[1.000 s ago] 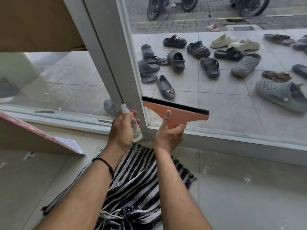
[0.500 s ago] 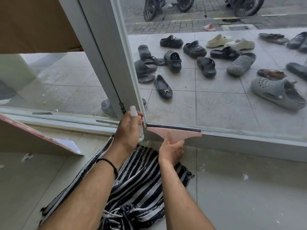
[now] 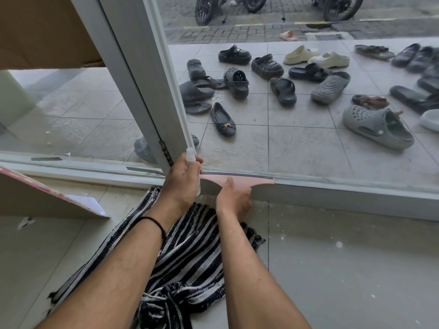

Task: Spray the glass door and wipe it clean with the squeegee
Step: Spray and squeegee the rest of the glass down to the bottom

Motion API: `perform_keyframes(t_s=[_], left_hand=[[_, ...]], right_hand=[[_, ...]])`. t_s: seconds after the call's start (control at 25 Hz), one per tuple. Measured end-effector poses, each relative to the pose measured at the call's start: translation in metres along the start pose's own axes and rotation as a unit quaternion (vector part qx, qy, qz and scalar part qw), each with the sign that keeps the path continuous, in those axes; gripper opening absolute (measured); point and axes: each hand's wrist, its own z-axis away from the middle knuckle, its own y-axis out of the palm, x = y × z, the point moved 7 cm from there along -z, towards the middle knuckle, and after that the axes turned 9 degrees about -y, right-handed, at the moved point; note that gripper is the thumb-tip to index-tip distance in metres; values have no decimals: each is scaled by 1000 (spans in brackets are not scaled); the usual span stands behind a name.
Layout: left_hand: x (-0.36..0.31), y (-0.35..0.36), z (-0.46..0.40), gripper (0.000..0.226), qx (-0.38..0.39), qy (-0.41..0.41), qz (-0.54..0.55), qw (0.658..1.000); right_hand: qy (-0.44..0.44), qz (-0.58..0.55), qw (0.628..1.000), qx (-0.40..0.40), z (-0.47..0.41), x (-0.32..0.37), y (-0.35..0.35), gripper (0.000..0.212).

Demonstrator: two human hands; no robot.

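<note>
Main risk: the squeegee (image 3: 240,182) sits at the very bottom of the glass door (image 3: 297,138), its blade on the lower frame rail, so wiped-off water can pool on the rail and creep back up the pane as a streak when the blade lifts; a tilted blade would also leave a line at the edge. Right hand (image 3: 234,201) is clamped on the pink squeegee handle, thumb up against its body. Left hand (image 3: 181,180) is wrapped around a small spray bottle (image 3: 192,155), held upright just beside the blade's left end, touching or nearly so, hard to tell. Hands are close together, low at the door's hinge corner, above the striped mat (image 3: 190,257).
</note>
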Motion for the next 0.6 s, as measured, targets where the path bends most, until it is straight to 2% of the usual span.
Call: perform_keyframes(t_s=[0.12, 0.32, 0.44, 0.6], left_hand=[[-1, -1, 0, 41, -10, 7, -24, 1000], [1, -10, 0, 34, -18, 12, -32, 999], [5, -19, -6, 21, -41, 18, -66, 997], [5, -41, -18, 22, -68, 24, -118, 990]], right_hand=[[-27, 1, 999, 20, 0, 3, 0, 55], [-23, -16, 998, 52, 3, 1, -1, 57], [-14, -13, 998, 63, 6, 4, -1, 57], [-42, -16, 997, 55, 25, 9, 0, 44]])
